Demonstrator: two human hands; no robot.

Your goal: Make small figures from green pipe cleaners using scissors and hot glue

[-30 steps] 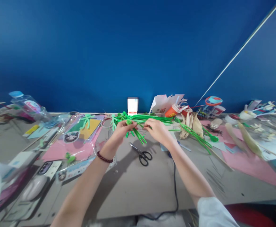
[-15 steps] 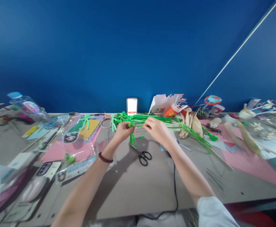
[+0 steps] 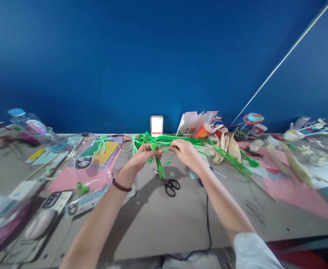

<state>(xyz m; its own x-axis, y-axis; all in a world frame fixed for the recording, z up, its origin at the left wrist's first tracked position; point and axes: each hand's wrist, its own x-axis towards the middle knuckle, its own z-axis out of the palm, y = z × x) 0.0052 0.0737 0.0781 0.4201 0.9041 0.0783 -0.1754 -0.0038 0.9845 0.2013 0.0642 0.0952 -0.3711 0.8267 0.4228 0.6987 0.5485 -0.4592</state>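
Note:
My left hand [image 3: 140, 158], with a dark beaded bracelet on its wrist, is closed on a green pipe-cleaner figure [image 3: 160, 169]. Its coiled round top shows above the fingers and its strands hang below them. Just right of it, my right hand [image 3: 184, 152] pinches a green pipe cleaner [image 3: 166, 151] that spans the gap between the hands. A loose green end [image 3: 203, 153] shows past the right hand; whether it is the same piece is hidden. Black-handled scissors [image 3: 170, 187] lie under the hands, partly behind the hanging strands.
Behind the hands lie a heap of green pipe cleaners [image 3: 144, 138] and a small white-screened device [image 3: 156, 125]. Orange paper cups [image 3: 202, 131] and dried husks [image 3: 232, 147] stand right. Pink paper [image 3: 65, 179], a phone [image 3: 53, 201] and a bottle [image 3: 30, 121] are left. A black cable [image 3: 208, 220] crosses the table.
The figure has turned in my left hand, its strands swinging right over the scissors. My right hand has shifted slightly left, and the green end beyond it now tilts downward.

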